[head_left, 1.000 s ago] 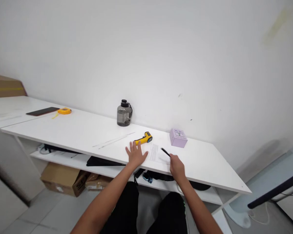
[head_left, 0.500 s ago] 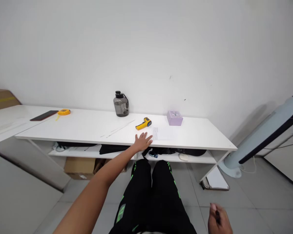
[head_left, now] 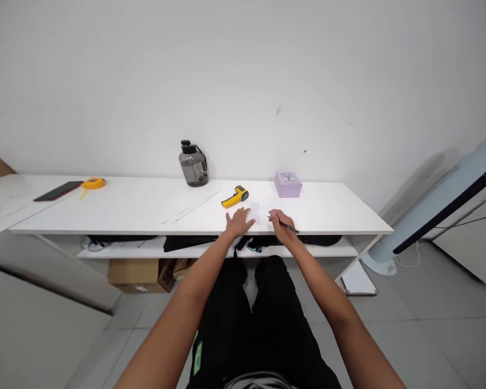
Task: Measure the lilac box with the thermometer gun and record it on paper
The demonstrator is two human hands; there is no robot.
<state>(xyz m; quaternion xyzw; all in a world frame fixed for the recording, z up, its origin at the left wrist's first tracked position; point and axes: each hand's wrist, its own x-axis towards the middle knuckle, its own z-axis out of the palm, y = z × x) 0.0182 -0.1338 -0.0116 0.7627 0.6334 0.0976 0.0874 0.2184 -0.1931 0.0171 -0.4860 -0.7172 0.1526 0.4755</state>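
Note:
A dark pen (head_left: 288,226) is pinched in my right hand (head_left: 282,227), its tip over the right part of a white sheet of paper (head_left: 260,215) with printed lines. My left hand (head_left: 238,222) lies with fingers spread at the sheet's left edge, on the front of the white desk (head_left: 137,210). Just beyond that hand rests a yellow infrared thermometer (head_left: 234,198), shaped like a small gun. Behind the paper, near the wall, sits a lilac box (head_left: 288,185).
A grey water jug (head_left: 194,166) stands by the wall. Farther left are an orange tape measure (head_left: 94,183) and a flat dark panel (head_left: 59,191). Below the desktop, a shelf (head_left: 125,249) bears dark items, and a cardboard box (head_left: 133,274) stands underneath. A tower fan (head_left: 437,210) leans in view at right.
My right hand has come up from low at the right to the paper, with the pen in it. My left hand stays by the paper. The view has shifted slightly.

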